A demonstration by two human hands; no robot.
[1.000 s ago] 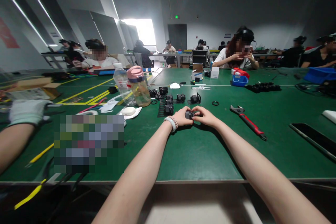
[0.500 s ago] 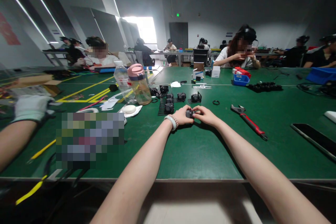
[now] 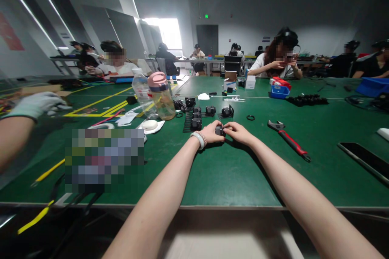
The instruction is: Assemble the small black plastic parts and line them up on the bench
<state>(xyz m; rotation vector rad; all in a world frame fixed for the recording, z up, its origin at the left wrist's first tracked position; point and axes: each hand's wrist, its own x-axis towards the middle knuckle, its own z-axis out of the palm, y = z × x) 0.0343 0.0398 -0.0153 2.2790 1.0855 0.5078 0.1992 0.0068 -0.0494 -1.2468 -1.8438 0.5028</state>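
Between my hands, low over the green table, is a small black blocky part (image 3: 219, 130); its exact kind does not show. My left hand (image 3: 210, 132), with a pale bangle and a beaded bracelet at the wrist, grips it from the left. The fingers of my right hand (image 3: 238, 132) pinch at its right side, partly hiding it. Just beyond my left hand stand several similar black parts (image 3: 196, 123) with comb-like prongs, and another such black part (image 3: 227, 111) lies past my fingertips. A black ring (image 3: 250, 117) rests to the right of them.
An adjustable wrench (image 3: 288, 141) with a red-black handle and a phone (image 3: 364, 160) lie on the right. At the left are a pink-lidded bottle (image 3: 162, 97), a clear bottle (image 3: 141, 89) and a co-worker's gloved hand (image 3: 36, 105). A blue bin (image 3: 279, 91) stands farther back.
My hands stay almost in place around the black part, with only slight finger movement. The co-worker's gloved hand at the left has lifted up and away from the table edge.
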